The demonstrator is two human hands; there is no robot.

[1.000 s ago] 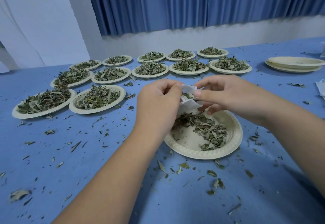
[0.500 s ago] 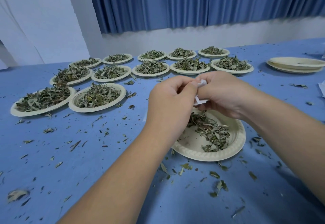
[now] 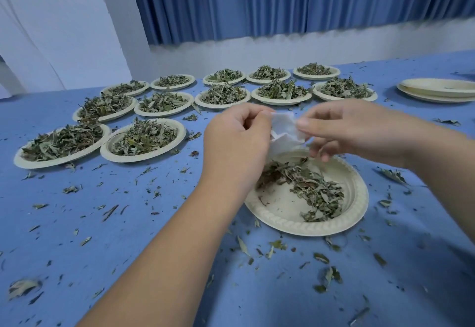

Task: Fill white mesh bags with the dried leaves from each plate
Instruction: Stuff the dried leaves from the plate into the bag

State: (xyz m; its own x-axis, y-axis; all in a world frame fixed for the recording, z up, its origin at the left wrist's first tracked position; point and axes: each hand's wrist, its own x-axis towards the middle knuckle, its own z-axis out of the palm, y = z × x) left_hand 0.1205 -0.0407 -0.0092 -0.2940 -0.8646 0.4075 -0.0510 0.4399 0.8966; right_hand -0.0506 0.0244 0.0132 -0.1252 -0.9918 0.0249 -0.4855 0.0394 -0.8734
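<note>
Left hand (image 3: 236,141) and right hand (image 3: 341,131) pinched 1 white mesh bag (image 3: 285,131) by opposite edges, just above the dried leaves (image 3: 308,188) on the nearest plate (image 3: 358,198); the right hand seemed nearer them.

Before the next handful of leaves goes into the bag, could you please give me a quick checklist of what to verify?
1. Bag gripped on both sides: left hand and right hand each pinch the white mesh bag: ok.
2. Bag held above the near plate: ok.
3. Bag mouth open: crumpled between the fingers, cannot tell.
4. Dried leaves available on that plate: ok.
5. Blue table free of spilled bits: not ok, scraps lie all around.
</note>
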